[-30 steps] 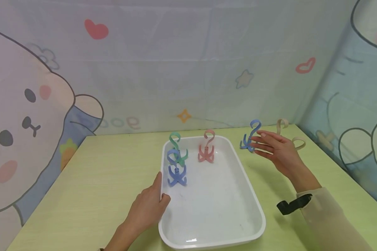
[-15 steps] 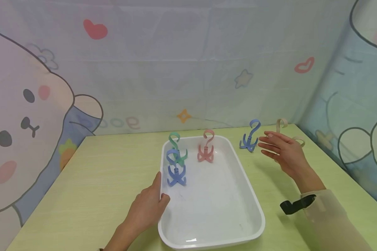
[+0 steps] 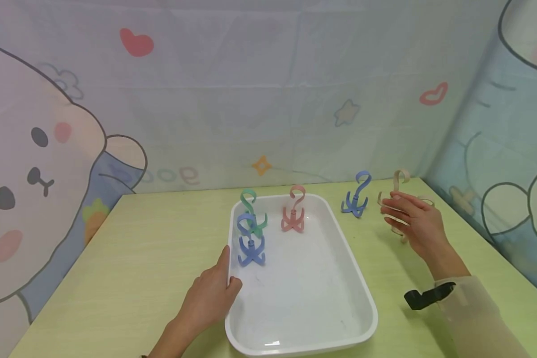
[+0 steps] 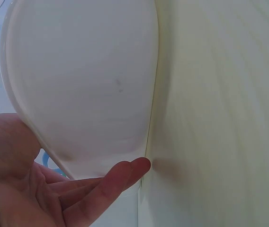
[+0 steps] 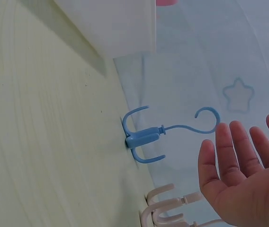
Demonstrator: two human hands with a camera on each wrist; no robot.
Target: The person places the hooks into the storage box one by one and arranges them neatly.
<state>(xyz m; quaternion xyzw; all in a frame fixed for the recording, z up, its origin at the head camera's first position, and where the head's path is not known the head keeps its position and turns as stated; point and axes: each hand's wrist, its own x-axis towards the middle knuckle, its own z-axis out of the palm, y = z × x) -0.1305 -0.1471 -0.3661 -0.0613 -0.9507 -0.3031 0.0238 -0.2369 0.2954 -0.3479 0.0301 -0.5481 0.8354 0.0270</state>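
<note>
My left hand (image 3: 212,293) holds the left rim of a white plastic tray (image 3: 367,298), thumb over the edge and fingers along the outer wall. Inside the tray stand a green multi-claw hanging hook (image 3: 249,194), a blue one (image 3: 252,252) and a pink one (image 3: 293,220). On the table to the tray's right is another blue hanging hook (image 3: 355,204). My right hand (image 3: 418,221) hovers with extended fingers in front of beige hanging hooks (image 3: 401,175), partly hiding them. In the right wrist view, nothing lies between those fingers, and the beige hooks (image 5: 165,205) show below the blue one.
A light yellow-green table (image 3: 161,238) carries everything. Behind it hangs a cloth backdrop (image 3: 232,124) with cartoon prints, which also runs along both sides. A black strap (image 3: 429,294) circles the right sleeve.
My right hand has moved right and slightly down, away from the blue hook outside the tray to the beige hooks, exposing more of both. The left hand and tray stay put.
</note>
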